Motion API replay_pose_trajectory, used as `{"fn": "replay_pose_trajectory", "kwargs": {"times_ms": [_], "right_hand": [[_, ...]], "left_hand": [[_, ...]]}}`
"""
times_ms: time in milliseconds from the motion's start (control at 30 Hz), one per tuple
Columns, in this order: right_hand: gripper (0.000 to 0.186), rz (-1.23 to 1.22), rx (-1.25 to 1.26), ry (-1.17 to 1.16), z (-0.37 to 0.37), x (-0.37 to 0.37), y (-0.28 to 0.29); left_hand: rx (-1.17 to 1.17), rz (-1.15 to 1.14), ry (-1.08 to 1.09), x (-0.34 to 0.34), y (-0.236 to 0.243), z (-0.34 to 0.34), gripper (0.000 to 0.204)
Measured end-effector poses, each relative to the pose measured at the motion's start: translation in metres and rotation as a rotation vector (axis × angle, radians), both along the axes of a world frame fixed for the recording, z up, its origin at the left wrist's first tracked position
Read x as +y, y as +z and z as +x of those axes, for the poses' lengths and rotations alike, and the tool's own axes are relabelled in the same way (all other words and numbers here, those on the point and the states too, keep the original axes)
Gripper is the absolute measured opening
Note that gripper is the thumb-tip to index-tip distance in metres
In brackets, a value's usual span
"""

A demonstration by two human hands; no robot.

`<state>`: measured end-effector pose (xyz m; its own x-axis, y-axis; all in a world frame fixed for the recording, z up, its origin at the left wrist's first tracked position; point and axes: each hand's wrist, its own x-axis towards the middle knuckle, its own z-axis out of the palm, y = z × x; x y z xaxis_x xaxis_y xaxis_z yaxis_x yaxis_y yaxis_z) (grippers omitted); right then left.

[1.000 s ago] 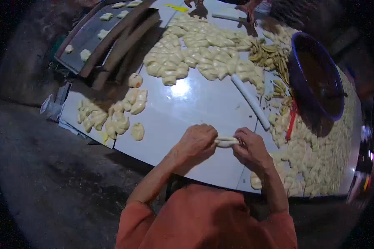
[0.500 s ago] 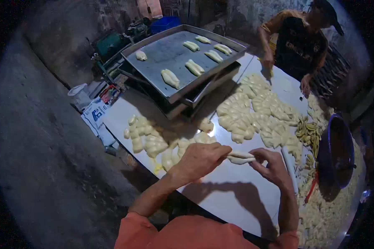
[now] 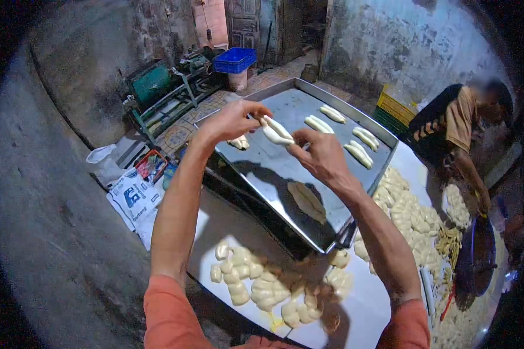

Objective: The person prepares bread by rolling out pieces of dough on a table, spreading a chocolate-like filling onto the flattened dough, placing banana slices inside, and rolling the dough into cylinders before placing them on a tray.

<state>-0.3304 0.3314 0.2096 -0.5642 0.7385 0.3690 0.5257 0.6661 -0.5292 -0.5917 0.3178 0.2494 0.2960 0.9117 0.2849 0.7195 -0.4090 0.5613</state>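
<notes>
Above a large metal tray (image 3: 294, 104), I hold a shaped piece of raw dough (image 3: 277, 131) by its two ends. My left hand (image 3: 237, 121) pinches the far left end, and my right hand (image 3: 321, 152) grips the near right end. Several similar shaped dough pieces (image 3: 365, 138) lie on the tray's right half. Another one (image 3: 306, 201) sits in the shadow under my right arm. A further piece shows partly below my left hand.
Soft dough lumps (image 3: 268, 288) cover the table before me, more dough (image 3: 410, 215) to the right. A purple basin (image 3: 476, 256) and sliced yellowish strips (image 3: 448, 243) stand near a co-worker (image 3: 448, 125). Green machinery (image 3: 151, 87) and a blue crate (image 3: 234, 60) are beyond.
Both hands have carried the dough piece from over the table up and forward to above the tray. My view has tilted up. The co-worker has leaned over and reaches toward the basin.
</notes>
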Motion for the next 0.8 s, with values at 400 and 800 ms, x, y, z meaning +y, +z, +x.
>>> {"fn": "replay_pose_trajectory", "kwargs": {"times_ms": [400,800], "right_hand": [[0.022,0.092,-0.081,-0.014,-0.105,0.103,-0.065],[0.019,0.143,-0.103,0.024,-0.126,0.111,-0.070]], "left_hand": [[0.214,-0.147,0.307,0.116,-0.100,-0.070,0.060],[0.529,0.089,0.271,0.120,-0.091,-0.070,0.035]]}}
